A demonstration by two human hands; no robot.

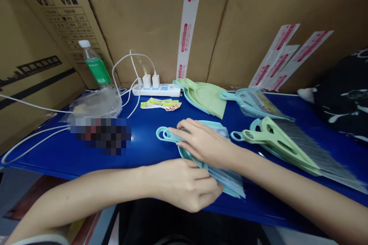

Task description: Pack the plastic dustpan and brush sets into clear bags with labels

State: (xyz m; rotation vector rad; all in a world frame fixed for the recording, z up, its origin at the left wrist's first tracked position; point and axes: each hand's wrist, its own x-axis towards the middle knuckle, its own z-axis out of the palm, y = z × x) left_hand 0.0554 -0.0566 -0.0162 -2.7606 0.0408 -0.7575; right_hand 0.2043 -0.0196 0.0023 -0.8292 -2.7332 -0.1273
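Observation:
A light blue brush and dustpan set (168,135) lies near the front of the blue table (143,141), its grey bristles (230,183) reaching the front edge. My right hand (202,139) lies flat on top of it, fingers stretched toward the ring handle. My left hand (185,183) is closed in a pinch on the set's near edge by the bristles.
Green and blue dustpans (205,97) are stacked at the back, next to a bagged blue set (253,103). Green and blue brushes (276,141) lie to the right. A power strip (156,90), cables, a bottle (96,65), plastic bags (96,105) and cardboard boxes (155,23) stand behind.

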